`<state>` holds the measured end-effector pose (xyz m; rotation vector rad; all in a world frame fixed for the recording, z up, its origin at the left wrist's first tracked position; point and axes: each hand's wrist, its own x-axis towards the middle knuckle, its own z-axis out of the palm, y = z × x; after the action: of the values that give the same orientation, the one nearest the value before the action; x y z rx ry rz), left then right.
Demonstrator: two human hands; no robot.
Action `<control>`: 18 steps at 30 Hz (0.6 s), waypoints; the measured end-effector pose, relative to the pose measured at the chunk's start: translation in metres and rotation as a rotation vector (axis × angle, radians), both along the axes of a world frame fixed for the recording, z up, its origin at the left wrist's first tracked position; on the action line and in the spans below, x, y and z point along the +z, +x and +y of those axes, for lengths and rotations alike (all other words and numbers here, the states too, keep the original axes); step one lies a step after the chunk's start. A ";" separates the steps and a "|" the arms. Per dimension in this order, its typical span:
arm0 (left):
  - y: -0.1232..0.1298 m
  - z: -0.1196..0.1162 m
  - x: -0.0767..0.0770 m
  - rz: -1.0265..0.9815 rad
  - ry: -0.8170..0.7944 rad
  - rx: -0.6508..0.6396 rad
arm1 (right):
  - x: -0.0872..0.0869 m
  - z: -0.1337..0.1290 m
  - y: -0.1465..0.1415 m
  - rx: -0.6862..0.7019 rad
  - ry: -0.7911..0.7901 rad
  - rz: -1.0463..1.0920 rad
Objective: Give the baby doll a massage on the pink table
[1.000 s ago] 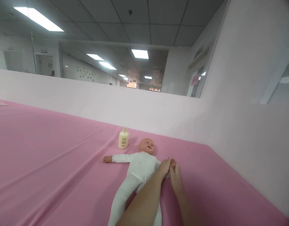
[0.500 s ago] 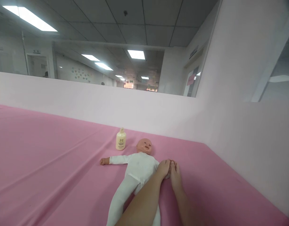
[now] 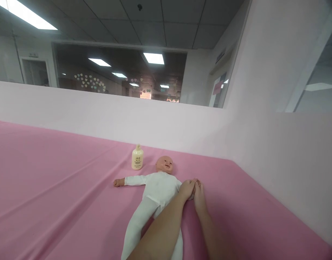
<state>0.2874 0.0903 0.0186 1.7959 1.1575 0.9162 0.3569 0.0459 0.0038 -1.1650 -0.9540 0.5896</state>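
Your left hand (image 3: pixel 187 189) and right hand (image 3: pixel 200 196) grasping small hand of white-clothed plastic baby doll (image 3: pixel 161 187), seemingly; fingers partly hidden. Doll face-up on pink cloth (image 3: pixel 74 173), beside cream plastic bottle (image 3: pixel 137 160).

The left hand (image 3: pixel 187 189) and right hand (image 3: pixel 199 193) meet, fingers curled inward in a closed grip. The left forearm reaches diagonally up to the right; the right forearm rises steeply, leaning left, wrists apart.
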 end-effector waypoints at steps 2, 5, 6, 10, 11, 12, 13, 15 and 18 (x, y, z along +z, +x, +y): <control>0.000 0.002 0.000 -0.017 -0.012 0.003 | 0.001 0.000 0.000 0.034 -0.031 0.038; 0.000 0.003 0.000 -0.039 -0.019 0.024 | 0.001 0.000 0.000 0.068 -0.045 0.075; 0.001 0.003 0.000 -0.043 -0.019 0.035 | 0.001 0.000 0.000 0.073 -0.042 0.082; 0.001 0.001 0.001 -0.024 -0.011 0.058 | 0.001 0.001 0.001 0.074 -0.019 0.137; 0.001 0.000 0.002 -0.012 -0.007 0.060 | 0.001 0.001 0.001 0.072 -0.015 0.153; 0.001 -0.002 0.002 0.002 -0.003 0.061 | 0.002 0.001 0.002 0.069 -0.014 0.165; 0.001 -0.003 0.003 0.017 0.001 0.060 | 0.002 0.002 0.003 0.065 -0.013 0.173; 0.000 -0.005 0.005 0.042 0.012 0.047 | 0.001 0.003 0.005 0.054 -0.010 0.171; -0.001 -0.008 0.007 0.067 0.040 0.004 | -0.001 0.006 0.007 0.039 -0.017 0.150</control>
<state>0.2865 0.0828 0.0256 1.8699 1.1924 0.8929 0.3643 0.0518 0.0025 -1.1031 -0.8458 0.7076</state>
